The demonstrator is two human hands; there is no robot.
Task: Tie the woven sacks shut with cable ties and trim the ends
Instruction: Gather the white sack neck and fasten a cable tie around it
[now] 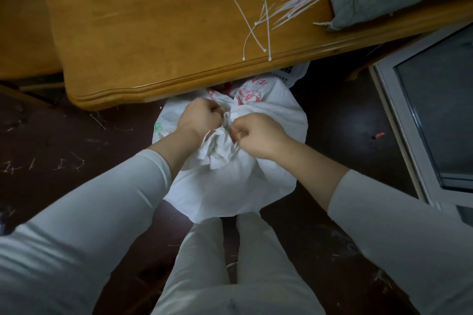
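Both fists, left hand [199, 118] and right hand [256, 134], clamp the white sack's [230, 181] bunched neck [225, 123], seemingly to cinch a cable tie.

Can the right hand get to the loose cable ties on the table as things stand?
Probably yes. The cable ties lie in the open by the table edge nearest the sack, nothing covering them. But the right hand is closed on the sack's gathered neck and would have to let go first.
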